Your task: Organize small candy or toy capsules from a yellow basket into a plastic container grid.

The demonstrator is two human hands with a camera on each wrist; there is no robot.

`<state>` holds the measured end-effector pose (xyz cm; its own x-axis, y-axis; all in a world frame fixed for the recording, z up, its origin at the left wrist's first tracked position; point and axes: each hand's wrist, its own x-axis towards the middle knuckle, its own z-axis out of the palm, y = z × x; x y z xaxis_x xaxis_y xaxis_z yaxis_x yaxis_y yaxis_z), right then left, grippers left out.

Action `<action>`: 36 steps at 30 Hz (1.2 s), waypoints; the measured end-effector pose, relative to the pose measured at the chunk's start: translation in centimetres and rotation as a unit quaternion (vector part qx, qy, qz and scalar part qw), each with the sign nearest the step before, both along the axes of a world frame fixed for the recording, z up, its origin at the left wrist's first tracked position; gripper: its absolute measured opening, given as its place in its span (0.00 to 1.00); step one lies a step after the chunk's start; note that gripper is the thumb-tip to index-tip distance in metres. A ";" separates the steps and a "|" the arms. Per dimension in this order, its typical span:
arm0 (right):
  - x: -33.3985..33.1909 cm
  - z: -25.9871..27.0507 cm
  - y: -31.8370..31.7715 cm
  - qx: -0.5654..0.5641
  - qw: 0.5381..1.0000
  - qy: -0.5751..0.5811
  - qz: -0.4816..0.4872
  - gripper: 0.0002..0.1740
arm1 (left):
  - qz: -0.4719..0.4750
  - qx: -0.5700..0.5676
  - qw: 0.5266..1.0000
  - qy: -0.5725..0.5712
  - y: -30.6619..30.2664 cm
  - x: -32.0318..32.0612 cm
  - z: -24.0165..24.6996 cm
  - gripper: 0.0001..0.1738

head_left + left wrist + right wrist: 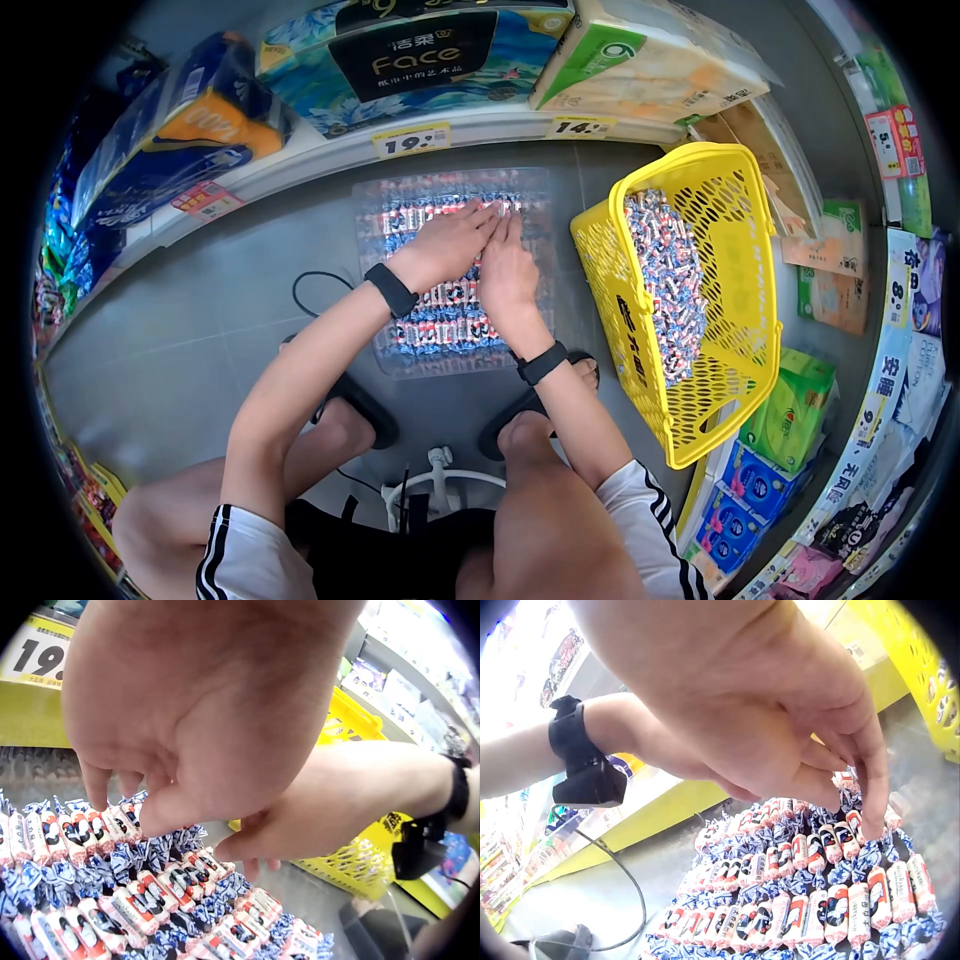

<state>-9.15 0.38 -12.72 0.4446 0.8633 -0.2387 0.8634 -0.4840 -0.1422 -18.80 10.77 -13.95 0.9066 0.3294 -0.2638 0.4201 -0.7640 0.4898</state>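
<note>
Clear plastic boxy container [470,363]: cylindrical white, red-printed candies [445,330] with blue-patterned twisted ends, rowed inside it. Your left hand [445,246] and right hand [510,276]: fingers outstretched, grasping nothing visible, over its far rows. Risk: uneven fingertip pressure could skew neighbours.

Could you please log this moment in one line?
left hand: touching candy rows | right hand: alongside, touching too | yellow basket: right, heaped candies

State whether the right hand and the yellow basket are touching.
Apart: the head view shows grey floor between the right hand and the yellow basket.
</note>
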 end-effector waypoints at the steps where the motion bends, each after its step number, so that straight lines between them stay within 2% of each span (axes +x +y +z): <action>1: 0.1 0.7 0.0 -0.022 0.997 0.068 -0.009 0.43 | -0.015 0.008 1.000 0.020 0.0 0.0 0.1 0.40; 10: 0.2 1.0 -0.7 -0.029 0.989 0.134 -0.047 0.42 | -0.056 0.094 0.992 0.067 -0.3 0.1 -0.2 0.43; 13: 0.3 0.3 -1.1 -0.002 0.990 0.137 -0.042 0.42 | -0.053 0.108 0.991 0.055 -0.4 0.2 -0.5 0.43; 19: 0.5 0.5 -1.2 -0.027 0.991 0.122 -0.035 0.42 | -0.045 0.121 0.990 0.051 -0.9 0.2 -0.7 0.46; 22: 0.5 0.0 -1.3 -0.010 0.992 0.120 -0.032 0.43 | -0.042 0.117 0.989 0.084 -1.6 0.1 0.3 0.49; 25: 0.5 -1.5 -1.8 0.033 0.993 0.111 -0.009 0.44 | -0.027 0.114 0.991 0.060 -2.6 -0.3 -0.2 0.52; 29: 0.3 -2.3 -1.3 0.000 0.997 0.073 -0.007 0.46 | -0.029 0.100 0.991 0.079 -3.5 -0.3 -0.3 0.53; 36: 1.0 -1.6 -1.6 -0.011 0.993 0.117 0.009 0.48 | 0.020 0.081 0.996 0.039 -4.0 -1.0 -0.8 0.51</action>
<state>-8.12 -1.24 -14.27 0.3600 0.8636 -0.3529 0.8163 -0.4747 -0.3291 -19.78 6.73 -14.73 0.8705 0.4092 -0.2735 0.4841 -0.8124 0.3252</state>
